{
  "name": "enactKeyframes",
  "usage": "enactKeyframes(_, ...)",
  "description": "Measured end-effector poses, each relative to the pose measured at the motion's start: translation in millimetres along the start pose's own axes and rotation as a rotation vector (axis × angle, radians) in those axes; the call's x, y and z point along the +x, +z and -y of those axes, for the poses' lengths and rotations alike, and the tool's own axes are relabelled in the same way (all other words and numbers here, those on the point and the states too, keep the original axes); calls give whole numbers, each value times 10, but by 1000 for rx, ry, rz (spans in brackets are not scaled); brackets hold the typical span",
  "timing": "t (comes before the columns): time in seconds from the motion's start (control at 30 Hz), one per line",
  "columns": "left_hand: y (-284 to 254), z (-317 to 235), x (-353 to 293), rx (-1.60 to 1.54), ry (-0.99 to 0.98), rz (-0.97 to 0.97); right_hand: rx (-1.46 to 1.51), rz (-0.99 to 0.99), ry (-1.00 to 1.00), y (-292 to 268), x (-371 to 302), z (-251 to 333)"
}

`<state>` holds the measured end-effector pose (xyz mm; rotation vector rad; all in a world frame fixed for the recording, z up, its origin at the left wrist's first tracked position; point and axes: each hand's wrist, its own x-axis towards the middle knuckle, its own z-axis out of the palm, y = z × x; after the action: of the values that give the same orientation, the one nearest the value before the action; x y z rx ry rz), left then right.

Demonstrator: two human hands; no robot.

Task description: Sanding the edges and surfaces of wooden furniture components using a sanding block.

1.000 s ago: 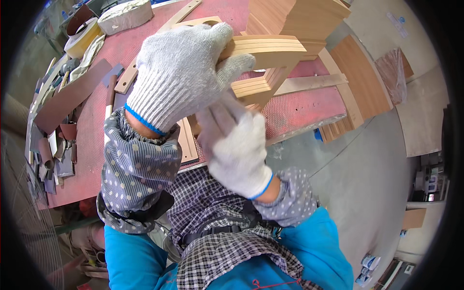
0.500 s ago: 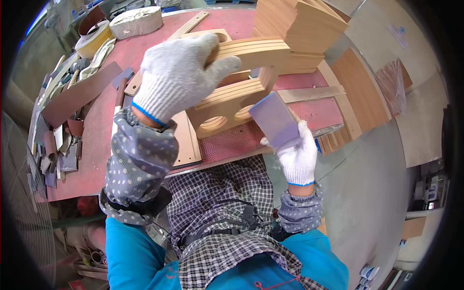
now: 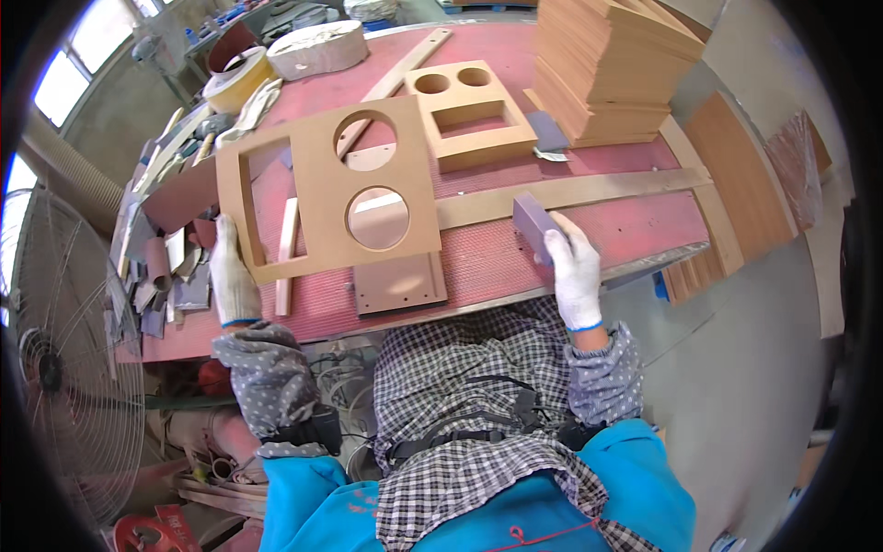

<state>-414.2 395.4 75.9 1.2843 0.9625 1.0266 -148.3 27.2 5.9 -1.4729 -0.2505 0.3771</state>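
Observation:
My left hand [image 3: 235,281], in a white knit glove, is closed on the left edge of a wooden panel [image 3: 322,212]. The panel is tilted up over the table, its broad face showing two round holes and a rectangular opening. In my gloved right hand [image 3: 575,276] is a purple-grey sanding block [image 3: 533,225], held by its near side, apart from the panel. Below the panel lies a flat board with small holes [image 3: 400,285]. Farther back, a similar thick wooden frame [image 3: 487,147] rests on the table.
A tall stack of wooden sheets [image 3: 607,83] stands at the back right. Long wood strips [image 3: 570,195] cross the red table [image 3: 497,267]. Sandpaper scraps [image 3: 156,267] pile up at the left, near a yellow-sided roll [image 3: 241,83]. A large fan [image 3: 74,386] stands left of the table.
The panel has swung left and turned its broad face up; my left hand has shifted from its top to its left edge. The sanding block has turned edge-on. The frame behind shows fully now.

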Motion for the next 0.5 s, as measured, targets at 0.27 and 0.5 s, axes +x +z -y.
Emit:
enactKeyframes(0.27, -634, 632, -144, 115, -200, -206, -595, 26, -855, 931, 507, -218)
enactKeyframes(0.5, -671, 761, -39, 240, -257, -193, -1149, 218, -974, 927, 427, -358)
